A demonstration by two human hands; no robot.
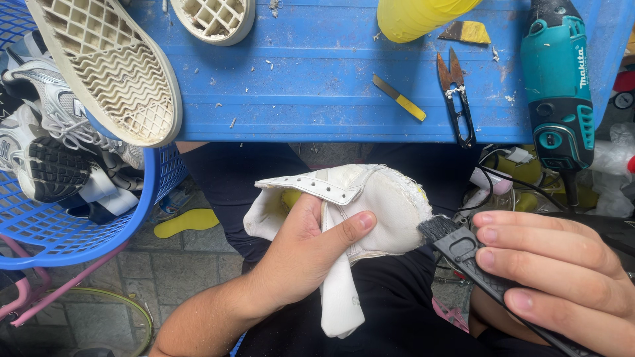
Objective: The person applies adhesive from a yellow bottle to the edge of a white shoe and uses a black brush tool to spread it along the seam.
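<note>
A person seated at a blue workbench [317, 99] grips a white shoe upper [370, 205] in the left hand [297, 254], thumb pressed across its side and fingers tucked inside the opening, the tongue hanging down below the palm. The right hand [562, 277] is closed around the handle of a small black brush [463, 248], whose bristles touch the toe end of the shoe upper. The two hands are apart, with the shoe upper between them; its long axis runs roughly left to right over the lap, heel toward the left hand, toe toward the brush, so the right hand is the nearer one to the toe.

Beyond the knees, on the workbench, lie a pair of black thread snips [455, 96] and a narrow yellow-handled blade [399, 97], with a teal power tool [559, 86] at the right edge and a yellow cone-shaped object [417, 16] at the far rim. To the left, a blue plastic basket [79, 231] holds grey and white sneakers [46, 132], and two pale rubber soles [109, 63] rest tread-up against the workbench. A yellow insole [188, 223] lies on the tiled floor below.
</note>
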